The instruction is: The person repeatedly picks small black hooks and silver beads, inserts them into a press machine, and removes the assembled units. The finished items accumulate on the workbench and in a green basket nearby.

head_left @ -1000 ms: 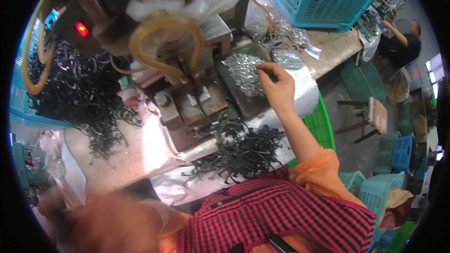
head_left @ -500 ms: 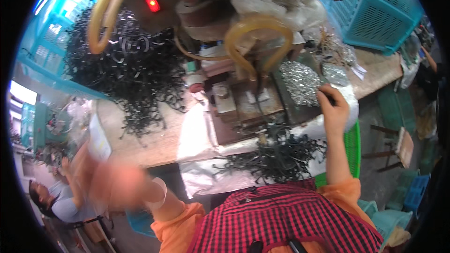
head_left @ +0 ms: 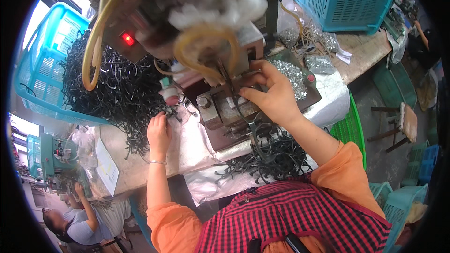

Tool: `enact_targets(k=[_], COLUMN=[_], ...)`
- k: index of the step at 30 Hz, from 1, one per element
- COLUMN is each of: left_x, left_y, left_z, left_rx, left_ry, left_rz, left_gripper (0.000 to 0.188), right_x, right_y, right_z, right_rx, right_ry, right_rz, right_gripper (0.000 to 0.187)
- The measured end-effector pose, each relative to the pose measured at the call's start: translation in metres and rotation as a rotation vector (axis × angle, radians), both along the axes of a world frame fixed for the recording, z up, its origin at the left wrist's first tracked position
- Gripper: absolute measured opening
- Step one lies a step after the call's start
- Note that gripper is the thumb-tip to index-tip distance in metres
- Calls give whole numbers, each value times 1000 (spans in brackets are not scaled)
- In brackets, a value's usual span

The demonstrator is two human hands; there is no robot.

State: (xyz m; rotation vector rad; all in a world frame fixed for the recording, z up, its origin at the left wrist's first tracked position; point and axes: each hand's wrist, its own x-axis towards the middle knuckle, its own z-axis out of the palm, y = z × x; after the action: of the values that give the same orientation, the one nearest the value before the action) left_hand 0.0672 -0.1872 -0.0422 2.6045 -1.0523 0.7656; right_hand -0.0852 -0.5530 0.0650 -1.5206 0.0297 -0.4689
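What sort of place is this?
Probably a factory workshop: a metal machine stands at the person's right hand, loose black parts are heaped nearby, and another person is beside a green machine.

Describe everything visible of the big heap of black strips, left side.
The big heap of black strips is a loose tangle of thin, curved, glossy pieces, plastic or rubber by their look. It lies against, and seems to spill from, the light-blue crate, trailing onto the worktop. The left hand is at its right edge; whether it holds a strip is unclear.
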Motion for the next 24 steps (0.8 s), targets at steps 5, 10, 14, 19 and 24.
enact_targets(k=[5, 10, 14, 19, 24], left_x=[-15, -13, 2, 45, 7], left_y=[-26, -22, -35, -19, -24], left_z=[22, 19, 51, 75, 129], left_rx=[-574, -580, -366, 1, -850], left_ry=[80, -36, -132, -208, 39], left_rz=[600, 672, 709, 702, 194], left_gripper=[18, 21, 20, 16, 22], right_x=[1, -6, -2, -3, -5], right_y=[19, 29, 17, 14, 2], right_z=[13, 24, 23, 8, 4], right_rx=[328, 278, -22, -445, -659], right_ry=[-12, 74, 4, -218, -343], right_rz=[124, 46, 39, -201, -443], right_gripper=[52, 53, 48, 27, 21])
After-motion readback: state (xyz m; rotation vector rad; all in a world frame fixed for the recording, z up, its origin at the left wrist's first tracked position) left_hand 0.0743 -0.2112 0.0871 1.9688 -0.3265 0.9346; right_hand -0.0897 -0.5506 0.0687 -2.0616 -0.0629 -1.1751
